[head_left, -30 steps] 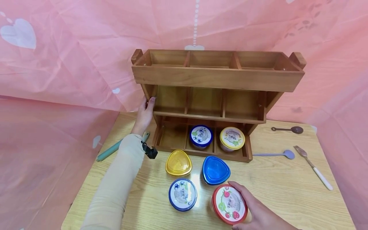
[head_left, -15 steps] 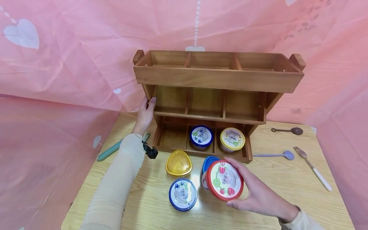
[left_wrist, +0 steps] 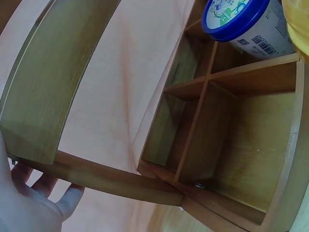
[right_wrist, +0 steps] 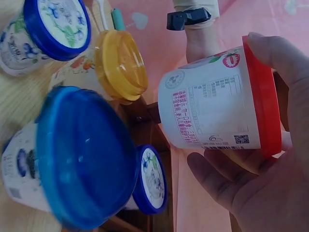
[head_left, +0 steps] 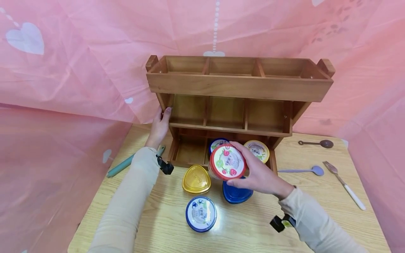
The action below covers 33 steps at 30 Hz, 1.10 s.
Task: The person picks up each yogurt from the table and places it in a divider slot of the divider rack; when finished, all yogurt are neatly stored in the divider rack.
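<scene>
My right hand [head_left: 261, 175] grips a white tub with a red strawberry lid [head_left: 228, 162] by its lid, raised in front of the bottom tier of a wooden three-tier rack [head_left: 240, 88]. My left hand [head_left: 160, 126] holds the rack's left side, fingers curled around the side board [left_wrist: 116, 181] in the left wrist view. Inside the bottom tier, a round blue-lidded tub [head_left: 217, 142] sits in the middle compartment, partly hidden by the red-lidded tub. A yellow-lidded tub [head_left: 258, 150] sits in the right one.
Before the rack stand a yellow triangular-lidded tub [head_left: 196, 179], a blue triangular-lidded tub [head_left: 237, 194] and a round blueberry tub [head_left: 201, 214]. A teal-handled utensil [head_left: 121, 166] lies left. On the right lie a brown spoon [head_left: 326, 143], a lilac spoon [head_left: 317, 170] and a white-handled fork [head_left: 354, 196].
My right hand has lifted the red-lidded tub off the table and carried it forward and left, over the blue triangular-lidded tub to the rack's bottom tier. My left hand stays put.
</scene>
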Each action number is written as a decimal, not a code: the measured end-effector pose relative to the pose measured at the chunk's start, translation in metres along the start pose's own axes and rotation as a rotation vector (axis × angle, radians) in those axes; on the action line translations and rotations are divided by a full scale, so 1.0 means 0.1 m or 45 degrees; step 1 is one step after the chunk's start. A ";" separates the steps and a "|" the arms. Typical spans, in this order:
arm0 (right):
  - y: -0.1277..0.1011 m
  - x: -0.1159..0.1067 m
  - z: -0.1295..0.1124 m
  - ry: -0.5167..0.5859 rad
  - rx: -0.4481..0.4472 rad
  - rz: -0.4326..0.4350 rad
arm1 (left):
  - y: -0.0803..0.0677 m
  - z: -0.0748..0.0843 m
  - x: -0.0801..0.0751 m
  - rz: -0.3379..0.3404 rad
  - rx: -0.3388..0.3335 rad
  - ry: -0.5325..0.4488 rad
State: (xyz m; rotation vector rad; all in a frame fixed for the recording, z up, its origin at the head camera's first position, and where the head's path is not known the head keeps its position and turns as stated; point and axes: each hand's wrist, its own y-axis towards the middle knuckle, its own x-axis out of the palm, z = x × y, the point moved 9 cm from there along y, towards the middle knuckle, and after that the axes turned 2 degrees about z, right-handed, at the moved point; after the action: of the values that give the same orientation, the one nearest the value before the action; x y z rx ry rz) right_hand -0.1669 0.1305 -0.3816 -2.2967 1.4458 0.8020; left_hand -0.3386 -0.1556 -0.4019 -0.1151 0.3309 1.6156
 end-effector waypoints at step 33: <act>1.18 0.62 0.31 0.029 0.174 -0.229 | -0.17 0.35 -0.03 -0.029 -0.063 0.004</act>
State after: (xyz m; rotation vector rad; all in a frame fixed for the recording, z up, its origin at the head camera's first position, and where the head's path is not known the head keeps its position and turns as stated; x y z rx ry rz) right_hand -0.2615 0.0499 -0.4397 -2.2979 1.2397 0.6083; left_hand -0.3173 -0.1483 -0.3701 -0.1586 0.2914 1.6016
